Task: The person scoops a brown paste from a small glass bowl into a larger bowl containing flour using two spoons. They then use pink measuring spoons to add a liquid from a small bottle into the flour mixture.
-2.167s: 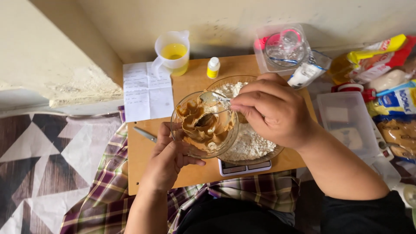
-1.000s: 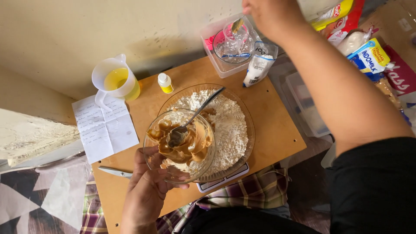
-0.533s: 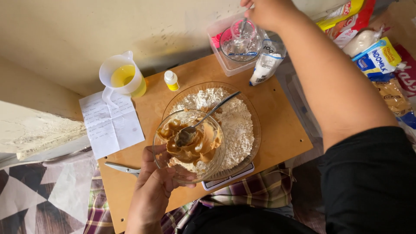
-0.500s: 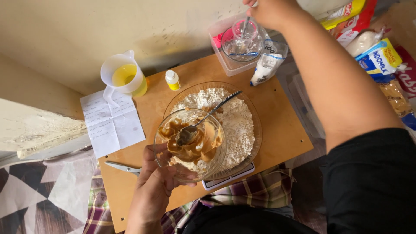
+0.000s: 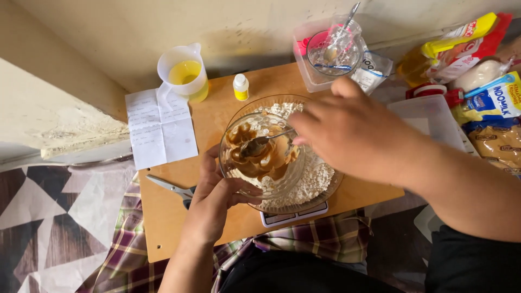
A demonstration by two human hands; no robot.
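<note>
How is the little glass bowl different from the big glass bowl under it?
The small bowl is smeared with brown paste and has a spoon in it; the big bowl holds white flour. The small bowl is tilted and held up by the left hand; the big bowl sits flat on a scale. The small bowl is much narrower than the big bowl. Both are clear, round glass.

The right hand (image 5: 353,127) hides the spoon (image 5: 260,144) handle's end; the scale (image 5: 293,214) sits mostly hidden under the bowl.

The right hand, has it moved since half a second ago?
Yes. The right hand came back from the far clear tub down to the spoon.
</note>
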